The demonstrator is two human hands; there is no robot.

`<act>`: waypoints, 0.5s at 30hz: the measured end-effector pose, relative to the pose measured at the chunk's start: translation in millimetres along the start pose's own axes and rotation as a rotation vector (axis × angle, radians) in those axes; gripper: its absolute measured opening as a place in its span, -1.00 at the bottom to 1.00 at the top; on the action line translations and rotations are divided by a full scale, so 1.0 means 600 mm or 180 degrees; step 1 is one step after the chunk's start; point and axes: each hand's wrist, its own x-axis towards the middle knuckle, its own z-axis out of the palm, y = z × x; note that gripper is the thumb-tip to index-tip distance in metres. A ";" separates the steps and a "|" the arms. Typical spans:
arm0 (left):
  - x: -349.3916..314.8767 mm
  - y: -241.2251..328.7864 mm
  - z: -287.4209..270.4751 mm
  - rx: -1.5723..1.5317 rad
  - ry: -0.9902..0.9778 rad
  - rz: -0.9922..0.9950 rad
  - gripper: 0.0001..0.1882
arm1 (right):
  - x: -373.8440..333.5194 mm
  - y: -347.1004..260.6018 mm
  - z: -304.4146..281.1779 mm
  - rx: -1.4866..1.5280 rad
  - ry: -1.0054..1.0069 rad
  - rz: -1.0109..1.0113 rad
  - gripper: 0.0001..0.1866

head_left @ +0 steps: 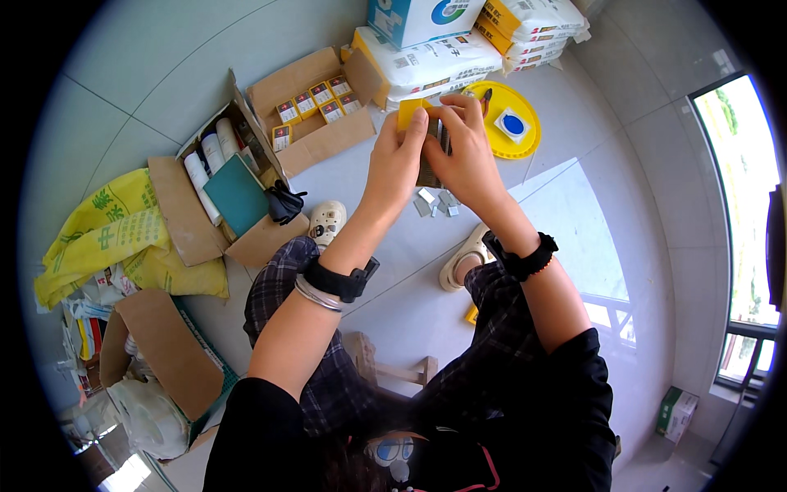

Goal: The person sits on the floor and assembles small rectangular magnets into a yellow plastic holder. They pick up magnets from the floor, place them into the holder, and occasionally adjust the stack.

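Note:
My left hand (396, 160) and my right hand (463, 148) are raised together in front of me, both gripping a small yellow box (412, 111) with a dark ribbed strip (432, 156) hanging from it between the palms. The left thumb and fingers pinch the box's yellow flap. The right fingers curl over its top right edge. Below the hands, a few small grey metal pieces (436, 202) lie on the floor. Both wrists wear black bands, and the left also has a silver bangle.
An open carton of small yellow boxes (316, 102) sits far left of the hands. Another carton (221, 180) holds white tubes and a teal book. A yellow dish (512, 123), white sacks (443, 61), a yellow bag (115, 234) and a wooden stool (393, 369) surround me.

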 end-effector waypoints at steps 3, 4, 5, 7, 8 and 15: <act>-0.001 -0.003 0.003 -0.0019 0.0082 -0.0013 -0.50 | 0.001 0.001 0.000 0.0070 -0.0011 0.0048 -0.71; -0.001 -0.003 0.004 -0.0024 0.0084 -0.0027 -0.50 | 0.001 0.001 -0.001 0.0108 -0.0013 0.0086 -0.72; -0.001 -0.004 0.004 -0.0029 0.0085 -0.0042 -0.50 | 0.001 0.001 -0.001 0.0105 -0.0022 0.0076 -0.72; -0.002 -0.004 0.005 0.0041 0.0103 -0.0051 -0.50 | 0.001 0.001 -0.002 0.0078 -0.0005 0.0012 -0.73; -0.002 -0.004 0.004 0.0118 0.0119 -0.0044 -0.49 | 0.002 0.001 -0.003 0.0086 -0.0008 0.0022 -0.73; -0.002 0.004 -0.004 0.0429 0.0266 -0.0276 -0.50 | 0.006 -0.002 -0.011 0.0296 0.0068 0.0137 -0.77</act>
